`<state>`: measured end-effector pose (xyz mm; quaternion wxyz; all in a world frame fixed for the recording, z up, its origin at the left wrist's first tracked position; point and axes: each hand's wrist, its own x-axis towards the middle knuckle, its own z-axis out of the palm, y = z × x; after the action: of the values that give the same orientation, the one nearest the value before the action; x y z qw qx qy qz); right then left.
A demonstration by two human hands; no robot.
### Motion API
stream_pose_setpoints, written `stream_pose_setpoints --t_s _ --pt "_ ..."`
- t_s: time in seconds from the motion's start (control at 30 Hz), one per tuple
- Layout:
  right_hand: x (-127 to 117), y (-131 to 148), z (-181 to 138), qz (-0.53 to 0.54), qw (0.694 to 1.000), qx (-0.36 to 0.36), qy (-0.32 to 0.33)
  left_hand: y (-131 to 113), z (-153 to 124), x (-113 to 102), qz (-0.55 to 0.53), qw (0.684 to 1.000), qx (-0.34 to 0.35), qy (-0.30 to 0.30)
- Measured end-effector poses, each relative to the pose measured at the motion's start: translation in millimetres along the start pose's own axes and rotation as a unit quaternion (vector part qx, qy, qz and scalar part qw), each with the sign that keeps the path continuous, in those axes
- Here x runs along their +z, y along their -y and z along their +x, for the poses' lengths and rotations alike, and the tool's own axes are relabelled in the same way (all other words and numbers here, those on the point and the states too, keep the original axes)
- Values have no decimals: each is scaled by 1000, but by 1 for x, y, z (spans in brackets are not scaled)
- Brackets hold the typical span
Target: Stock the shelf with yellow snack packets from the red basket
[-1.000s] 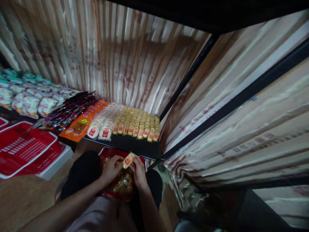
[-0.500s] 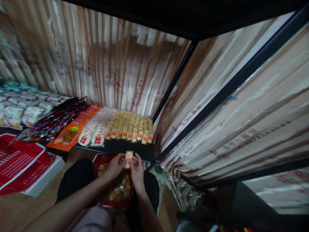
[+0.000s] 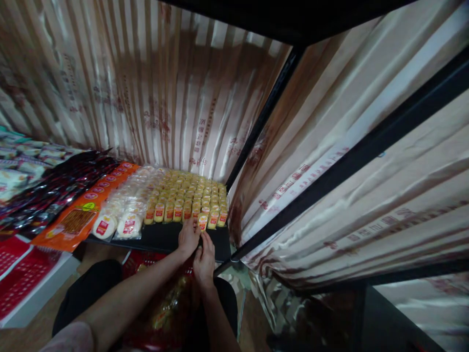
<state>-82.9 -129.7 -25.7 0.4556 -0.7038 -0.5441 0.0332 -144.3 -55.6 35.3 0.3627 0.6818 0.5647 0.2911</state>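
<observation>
A small yellow wrapped snack cake (image 3: 202,222) with a red and white label stands upright at the front of the packed rows. My left hand (image 3: 188,239) has its fingers closed at the cake's left side, close to the neighbouring packs. From below, my right hand (image 3: 205,259) grips the lower edge of the same cake, its fingers bent together. Behind them, several rows of matching yellow snack cakes (image 3: 178,210) fill the right end of the black shelf (image 3: 157,237). Under my forearms, a red basket (image 3: 134,264) between my knees holds more shiny yellow packs, partly hidden.
Left of the cakes lie white round packs (image 3: 129,225), an orange snack bag (image 3: 69,230) and dark packets (image 3: 58,188). A red basket (image 3: 22,274) rests on a white box (image 3: 40,296) at left. A black metal post (image 3: 264,117) and hanging curtains (image 3: 176,98) bound the shelf.
Both hands have moved forward from above the basket, carrying the snack cake to the front edge of the rows. The view has shifted slightly to the right.
</observation>
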Motion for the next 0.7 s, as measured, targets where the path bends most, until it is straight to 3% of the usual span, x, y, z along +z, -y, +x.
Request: stream_pose_setpoints --t_s 0.2,0.47,0.7 --pt "13 -17 15 20 999 2 -27 -4 16 12 50 999 -4 1" --pt "14 -23 25 32 999 24 -7 2 22 19 61 998 23 -1" --pt "15 -27 28 24 999 23 -23 4 19 20 73 994 81 -12"
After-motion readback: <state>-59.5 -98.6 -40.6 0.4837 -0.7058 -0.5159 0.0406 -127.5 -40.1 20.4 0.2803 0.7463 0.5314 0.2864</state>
